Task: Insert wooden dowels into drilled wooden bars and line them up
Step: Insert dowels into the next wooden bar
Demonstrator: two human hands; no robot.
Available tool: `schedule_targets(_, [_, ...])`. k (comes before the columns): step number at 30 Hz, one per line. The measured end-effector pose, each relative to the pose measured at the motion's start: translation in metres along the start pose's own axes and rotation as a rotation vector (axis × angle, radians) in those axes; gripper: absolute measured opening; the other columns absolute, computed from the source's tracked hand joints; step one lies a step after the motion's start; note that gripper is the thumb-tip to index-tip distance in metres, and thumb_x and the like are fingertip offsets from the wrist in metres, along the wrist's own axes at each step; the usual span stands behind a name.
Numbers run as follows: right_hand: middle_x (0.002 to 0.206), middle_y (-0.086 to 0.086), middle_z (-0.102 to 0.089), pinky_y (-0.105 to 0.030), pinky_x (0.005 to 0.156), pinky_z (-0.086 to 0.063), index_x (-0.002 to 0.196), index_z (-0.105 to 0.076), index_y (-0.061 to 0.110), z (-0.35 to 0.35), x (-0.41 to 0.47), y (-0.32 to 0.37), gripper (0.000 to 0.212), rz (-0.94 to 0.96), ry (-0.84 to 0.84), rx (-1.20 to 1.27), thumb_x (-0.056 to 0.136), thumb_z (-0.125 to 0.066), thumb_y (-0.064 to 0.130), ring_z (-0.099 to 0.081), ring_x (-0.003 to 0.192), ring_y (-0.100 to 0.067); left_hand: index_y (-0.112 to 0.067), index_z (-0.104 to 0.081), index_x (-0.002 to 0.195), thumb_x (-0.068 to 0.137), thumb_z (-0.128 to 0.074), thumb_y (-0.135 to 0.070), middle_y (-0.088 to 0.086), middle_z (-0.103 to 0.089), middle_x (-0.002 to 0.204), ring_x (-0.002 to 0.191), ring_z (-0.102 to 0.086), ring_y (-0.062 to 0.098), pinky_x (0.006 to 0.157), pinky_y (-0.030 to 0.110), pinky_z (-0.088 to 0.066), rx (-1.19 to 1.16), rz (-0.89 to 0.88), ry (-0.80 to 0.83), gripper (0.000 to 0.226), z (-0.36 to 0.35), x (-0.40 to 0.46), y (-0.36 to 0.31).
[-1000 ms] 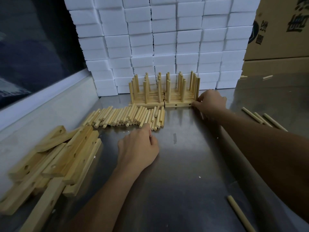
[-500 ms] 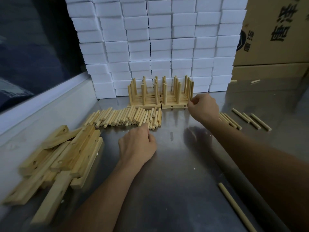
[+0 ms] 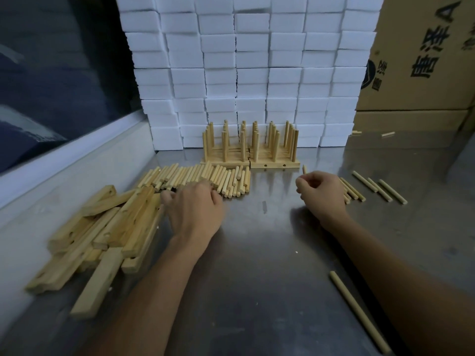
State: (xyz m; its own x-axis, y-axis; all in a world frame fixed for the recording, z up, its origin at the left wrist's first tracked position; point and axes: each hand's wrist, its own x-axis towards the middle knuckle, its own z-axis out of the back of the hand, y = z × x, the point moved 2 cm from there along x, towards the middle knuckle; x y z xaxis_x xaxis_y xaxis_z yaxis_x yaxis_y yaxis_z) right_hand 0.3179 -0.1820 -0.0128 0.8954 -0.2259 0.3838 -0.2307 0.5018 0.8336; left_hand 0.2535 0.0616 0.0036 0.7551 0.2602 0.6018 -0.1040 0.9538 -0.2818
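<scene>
Both hands have shifted in the head view, the only one: the right hand (image 3: pixel 322 194) has drawn back from the finished bars (image 3: pixel 250 155) at the back of the bench (image 3: pixel 270 291), and the left hand (image 3: pixel 198 210) has slid left to the near edge of the dowel pile (image 3: pixel 198 177).

Those finished bars stand in a row against the white blocks (image 3: pixel 244 73) at the back edge, each with dowels upright in it. Blank bars (image 3: pixel 102 232), drilled but unfilled, lie heaped at the left edge. Between the two lies the dowel pile. A few long dowels (image 3: pixel 372 187) lie toward the right edge, and one single dowel (image 3: pixel 357 312) lies near the front right. Cardboard boxes (image 3: pixel 424 60) fill the back right corner.

Left grip: fingers curled down onto the near dowels, just beside the heap of blanks; whether they hold one I cannot tell. Right grip: narrow, fingers curled, with a thin dowel tip (image 3: pixel 304 169) showing just above the thumb, so it seems to pinch one, though most of it is hidden.

As I judge it, one set is lined up and a fresh cycle is starting: fetching stock. The next move calls for pulling one blank off the heap, laying it holes-up on the open middle of the bench, then seating dowels square into the holes.
</scene>
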Motion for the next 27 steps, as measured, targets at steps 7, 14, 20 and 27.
schedule_targets(7, [0.076,0.003,-0.069,-0.030,0.070,-0.060,0.084,-0.066,0.025,0.000,-0.001,0.001,0.013,-0.021,0.038,0.025,0.094,-0.064,0.017,-0.069,0.072,-0.015,-0.016,-0.065,0.105,0.089,-0.055,-0.034,0.011,-0.059,0.116,0.114,-0.049,0.031,0.105,0.057,-0.024,0.255,0.218,0.040,0.026,0.015,0.015,0.025])
schedule_targets(14, [0.073,0.004,-0.070,-0.031,0.069,-0.060,0.083,-0.066,0.025,0.001,-0.002,0.002,0.014,-0.023,0.035,0.017,0.093,-0.064,0.016,-0.068,0.069,-0.013,-0.014,-0.061,0.116,0.090,-0.059,-0.013,0.015,-0.049,0.125,0.120,-0.041,0.035,0.094,0.051,-0.039,0.255,0.298,0.139,0.026,0.020,0.017,0.036])
schedule_targets(20, [0.072,0.005,-0.070,-0.035,0.071,-0.061,0.085,-0.069,0.024,0.001,-0.003,0.001,0.010,-0.028,0.043,-0.002,0.092,-0.064,0.018,-0.069,0.069,-0.012,-0.010,-0.063,0.116,0.089,-0.052,0.002,0.016,-0.054,0.121,0.115,-0.045,0.036,0.089,0.045,-0.043,0.185,0.235,0.083,0.031,0.022,0.014,0.033])
schedule_targets(27, [0.073,0.006,-0.070,-0.030,0.069,-0.060,0.091,-0.071,0.020,0.000,-0.003,0.001,0.008,-0.024,0.066,-0.007,0.093,-0.064,0.017,-0.069,0.069,-0.012,-0.006,-0.058,0.116,0.082,-0.058,0.006,0.015,-0.062,0.106,0.091,-0.049,0.027,0.073,0.037,-0.037,0.034,0.000,-0.033,0.037,0.023,0.005,0.003])
